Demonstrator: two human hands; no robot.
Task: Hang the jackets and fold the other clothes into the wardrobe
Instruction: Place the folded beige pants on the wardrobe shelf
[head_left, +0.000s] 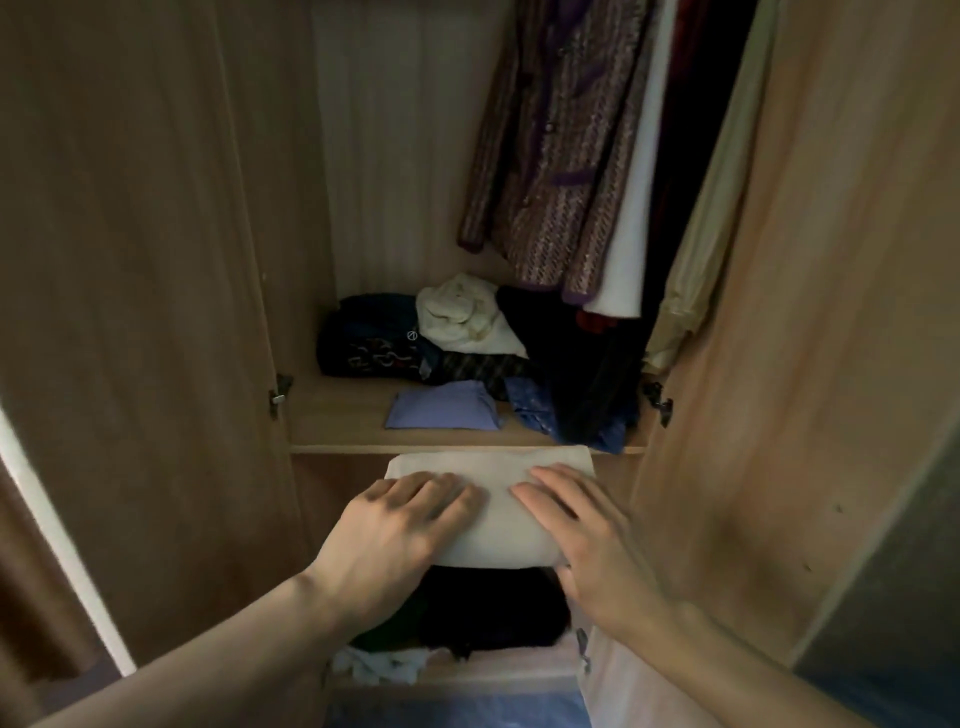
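- Folded white cloth (493, 506) sits under both sets of fingers, in front of the wardrobe (130, 260) opening. Its far edge overlaps the front lip of the shelf (337, 421).
- Left hand (400, 525) lies on the cloth's left part. Its fingers (447, 493) are flat, nearly straight and close together, and the thumb is hidden.
- Right hand (587, 540) lies on the cloth's right part. Its fingers (550, 483) are flat, slightly spread and pointing inward toward the left fingertips, with the thumb tucked at the near edge.
- The two sets of fingertips are near each other and not touching.
- Dark clothes pile (493, 608) is directly below the fingers in the lower compartment. Cannot tell if the cloth rests on it or is carried.
- White crumpled fabric (379, 665) lies nearer than the fingers, at the bottom edge and slightly left.
- Lilac folded cloth (441, 413) lies on the shelf just beyond the fingers.
- Dark patterned bundle (374, 343) is farther back, beyond the left fingers, with a crumpled cream garment (462, 314) on top of the stack.
- Blue garment (535, 405) is beyond the right fingers, hanging over the shelf edge.
- Tweed jacket (561, 156) with purple trim hangs high above the right fingers. A white garment (634, 208) and a beige garment (711, 218) hang beside it.
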